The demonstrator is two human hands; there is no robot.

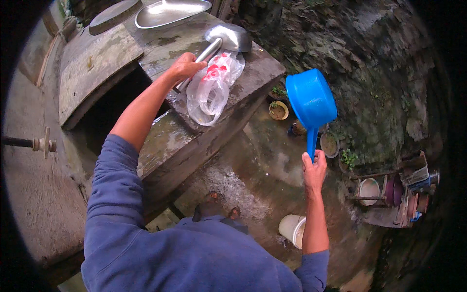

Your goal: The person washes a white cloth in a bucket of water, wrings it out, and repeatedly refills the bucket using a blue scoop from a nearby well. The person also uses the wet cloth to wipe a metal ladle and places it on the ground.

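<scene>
My left hand (186, 66) grips the tubular handle of a large metal ladle (230, 37), whose rounded bowl lies bottom up on the wet concrete ledge (261, 69). Beside that handle is a crumpled clear plastic bag (211, 93) with red print, spread near the ledge's front edge. Off to the right, my right hand (314, 169) holds a blue plastic dipper (312, 96) by its handle. The dipper is raised in the air beyond the ledge, its outer side towards me, so its inside is hidden.
A shiny metal pan (171, 14) and a round lid-like piece (115, 16) rest at the back. A slab (100, 73) partly covers a dark opening. At left a pipe with a tap (44, 143) juts out. Below are a white bucket (292, 228), potted plants (279, 110) and a rack (366, 199).
</scene>
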